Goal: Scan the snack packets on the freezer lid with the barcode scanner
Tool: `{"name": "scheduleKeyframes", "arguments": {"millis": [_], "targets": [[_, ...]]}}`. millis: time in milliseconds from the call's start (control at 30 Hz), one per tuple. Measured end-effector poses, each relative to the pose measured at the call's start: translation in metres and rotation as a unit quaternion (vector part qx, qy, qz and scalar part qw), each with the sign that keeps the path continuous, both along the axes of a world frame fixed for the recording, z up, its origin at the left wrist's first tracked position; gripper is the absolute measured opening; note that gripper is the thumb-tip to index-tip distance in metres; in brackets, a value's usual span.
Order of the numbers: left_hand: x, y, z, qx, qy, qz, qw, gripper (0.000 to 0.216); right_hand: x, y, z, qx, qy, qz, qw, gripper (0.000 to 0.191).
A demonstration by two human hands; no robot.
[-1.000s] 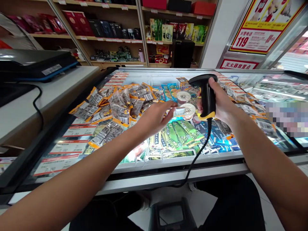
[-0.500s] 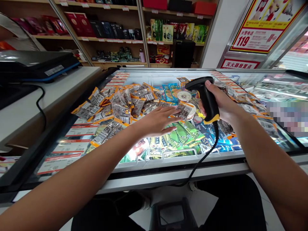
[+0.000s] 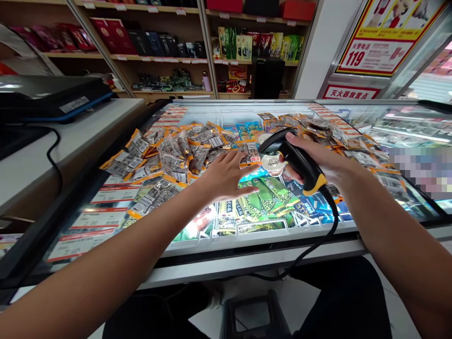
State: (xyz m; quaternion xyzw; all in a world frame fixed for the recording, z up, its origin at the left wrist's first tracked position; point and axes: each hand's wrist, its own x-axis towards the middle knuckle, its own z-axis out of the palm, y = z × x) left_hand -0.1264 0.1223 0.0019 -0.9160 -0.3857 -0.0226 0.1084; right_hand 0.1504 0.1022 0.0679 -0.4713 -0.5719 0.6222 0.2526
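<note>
Your left hand [image 3: 229, 178] reaches palm-down past the freezer's [image 3: 243, 261] near edge, fingers spread wide, fingertips at a packet [image 3: 252, 153]; contact is unclear. That packet lies roughly midway between the left and right edges. Your right hand [image 3: 318, 153] grips the scanner [image 3: 300, 162], its head angled left toward the packet.

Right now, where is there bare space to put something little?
The white counter has room between the black cord and the display case's dark edge. Pale strip behind the orange-edged packets looks bare. It's crowded around the left hand and scanner.
</note>
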Motion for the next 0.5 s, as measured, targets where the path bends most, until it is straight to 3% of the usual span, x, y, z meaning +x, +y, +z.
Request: {"name": "scheduleKeyframes", "arguments": {"millis": [167, 500], "targets": [[0.0003, 0.0002, -0.0002, 0.0, 0.0, 0.005, 1.0, 0.081, -0.0016, -0.0015, 0.0014, 0.022, 0.009, 0.006, 1.0, 0.069], [-0.001, 0.0024, -0.0063, 0.018, -0.04, -0.003, 0.999, 0.083, -0.005, -0.0061, 0.0032, 0.047, -0.017, -0.048, 0.998, 0.075]]}}
